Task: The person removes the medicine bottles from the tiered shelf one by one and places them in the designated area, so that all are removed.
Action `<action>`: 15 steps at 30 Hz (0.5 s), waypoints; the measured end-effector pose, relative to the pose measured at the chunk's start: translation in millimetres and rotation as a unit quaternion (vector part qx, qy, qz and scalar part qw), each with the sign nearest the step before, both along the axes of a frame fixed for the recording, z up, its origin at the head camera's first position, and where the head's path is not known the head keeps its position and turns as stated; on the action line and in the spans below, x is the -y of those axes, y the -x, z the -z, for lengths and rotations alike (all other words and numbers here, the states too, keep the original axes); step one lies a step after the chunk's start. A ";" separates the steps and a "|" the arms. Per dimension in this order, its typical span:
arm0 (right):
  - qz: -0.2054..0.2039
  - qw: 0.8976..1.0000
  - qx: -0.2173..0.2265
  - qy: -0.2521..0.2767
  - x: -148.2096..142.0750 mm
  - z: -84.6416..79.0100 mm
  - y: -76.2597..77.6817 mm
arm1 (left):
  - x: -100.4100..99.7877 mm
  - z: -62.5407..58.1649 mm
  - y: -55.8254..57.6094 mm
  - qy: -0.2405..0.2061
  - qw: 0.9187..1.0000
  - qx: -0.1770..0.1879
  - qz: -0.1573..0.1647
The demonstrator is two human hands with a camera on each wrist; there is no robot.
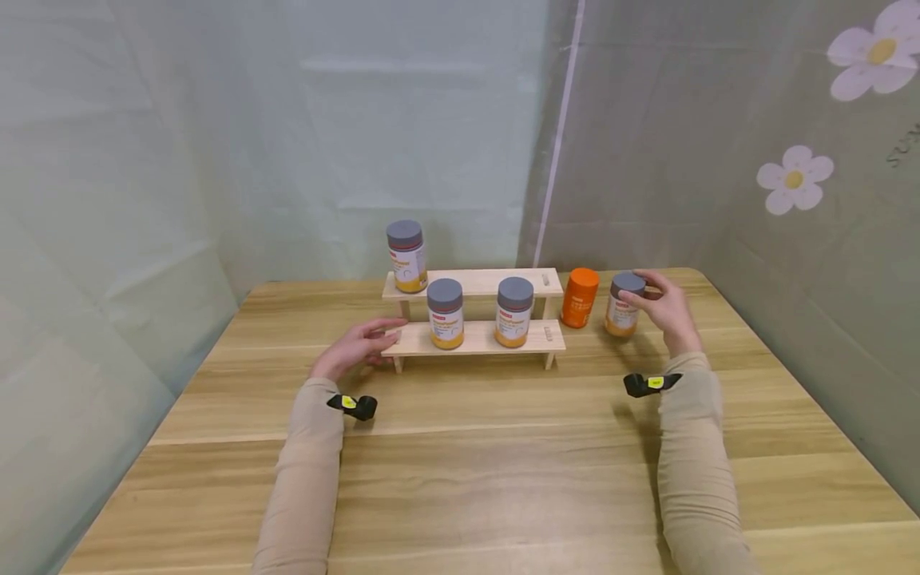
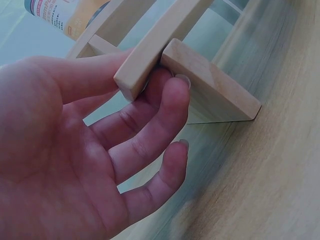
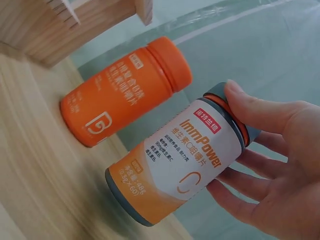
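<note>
My right hand grips a grey-capped supplement bottle around its cap at the right of the table. Its white and orange label faces the right wrist camera, where the thumb lies along the cap and the fingers curl behind. An orange bottle stands just left of it. At the two-tier wooden display rack, my left hand pinches the left end of the lower shelf. In the left wrist view, the thumb goes over the shelf board and curled fingers reach beneath, beside the leg.
Two grey-capped bottles, a left one and a right one, stand on the lower shelf. Another bottle is on the upper shelf's left end. Pale curtains hang behind the wood-grain table.
</note>
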State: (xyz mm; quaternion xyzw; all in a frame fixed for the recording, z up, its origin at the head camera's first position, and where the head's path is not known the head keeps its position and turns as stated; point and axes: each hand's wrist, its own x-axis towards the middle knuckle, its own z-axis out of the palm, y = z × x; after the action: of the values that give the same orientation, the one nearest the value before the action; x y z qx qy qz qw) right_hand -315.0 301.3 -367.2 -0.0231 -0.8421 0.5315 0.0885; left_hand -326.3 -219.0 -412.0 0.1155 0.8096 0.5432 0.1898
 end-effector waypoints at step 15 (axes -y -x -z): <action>-0.009 0.999 0.013 0.044 -7.8 17.4 2.7 | -0.8 -1.3 -1.5 0.001 1.000 -0.003 -0.001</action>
State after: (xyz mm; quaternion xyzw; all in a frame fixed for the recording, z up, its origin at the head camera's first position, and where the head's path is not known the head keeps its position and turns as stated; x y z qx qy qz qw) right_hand -317.6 309.1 -384.7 -0.0265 -0.8189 0.5688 0.0722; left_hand -324.8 -218.2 -410.7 0.1158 0.8108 0.5423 0.1872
